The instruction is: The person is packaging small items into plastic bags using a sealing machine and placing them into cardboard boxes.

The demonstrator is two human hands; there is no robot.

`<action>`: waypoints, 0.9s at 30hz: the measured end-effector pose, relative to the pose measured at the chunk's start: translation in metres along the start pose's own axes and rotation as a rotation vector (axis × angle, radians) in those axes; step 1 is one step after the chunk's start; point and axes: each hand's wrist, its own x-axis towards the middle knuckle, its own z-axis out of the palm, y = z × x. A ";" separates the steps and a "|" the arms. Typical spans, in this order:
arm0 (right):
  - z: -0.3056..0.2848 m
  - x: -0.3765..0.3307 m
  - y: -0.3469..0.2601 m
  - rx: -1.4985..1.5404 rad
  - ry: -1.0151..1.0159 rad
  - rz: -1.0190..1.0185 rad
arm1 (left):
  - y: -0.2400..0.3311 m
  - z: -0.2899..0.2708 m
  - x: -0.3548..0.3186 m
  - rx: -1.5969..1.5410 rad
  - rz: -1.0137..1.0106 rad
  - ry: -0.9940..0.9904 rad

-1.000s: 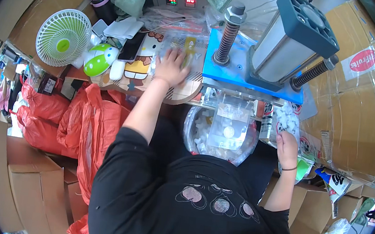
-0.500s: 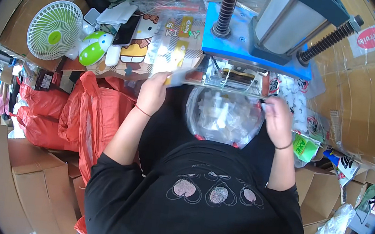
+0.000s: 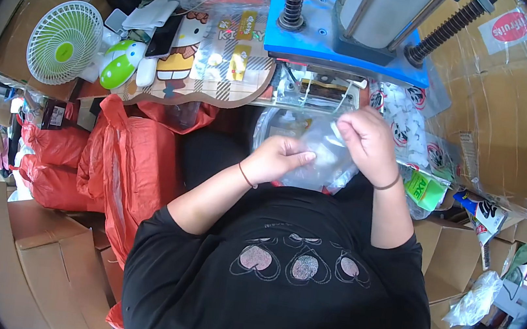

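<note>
Over a round clear tub (image 3: 259, 131) at my lap, both my hands are closed in pinches. My left hand (image 3: 277, 158) reaches in from the left, thumb and fingers pressed together at the near edge of a clear plastic bag (image 3: 323, 147). My right hand (image 3: 369, 146), higher and to the right, pinches the bag's upper right part. What the bag contains is hard to make out against the translucent pieces in the tub. Just beyond the hands stands a press with a blue plate (image 3: 349, 53); its lower opening (image 3: 322, 91) shows a metal fixture.
Left of the press lies a patterned mat (image 3: 220, 90) with clear packets and yellow cards. A phone (image 3: 164, 37), a green toy-like object (image 3: 121, 67) and a fan (image 3: 64, 48) stand farther left. Red bags (image 3: 139, 156) fill the left side; cardboard boxes (image 3: 455, 260) surround me.
My left hand has moved right and nearer, away from the mat; the blurred yellow-and-pale item it held is gone from it. My right hand shifted left. Both now meet at a clear bag.
</note>
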 end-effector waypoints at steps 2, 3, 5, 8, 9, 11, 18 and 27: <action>-0.011 -0.004 0.013 -0.003 -0.126 0.029 | 0.002 0.009 0.001 -0.084 -0.079 -0.073; -0.015 -0.005 0.018 0.004 -0.150 0.023 | 0.005 0.013 0.002 -0.162 -0.161 -0.149; -0.021 -0.008 0.026 0.021 -0.198 0.007 | -0.010 0.017 0.010 -0.212 -0.191 -0.202; -0.040 -0.014 0.029 -0.074 0.031 0.121 | -0.010 0.017 0.019 -0.476 -0.194 -0.197; -0.041 -0.021 0.040 -0.120 0.177 0.122 | -0.002 0.015 0.025 -0.452 -0.181 -0.127; -0.047 -0.037 0.053 0.093 0.156 0.378 | 0.004 0.004 0.037 -0.479 -0.133 -0.025; -0.018 -0.052 0.049 0.219 0.109 0.399 | 0.000 -0.025 0.069 -0.478 -0.163 0.042; -0.023 -0.054 0.048 0.074 0.019 0.332 | -0.002 -0.151 0.018 1.785 0.328 0.582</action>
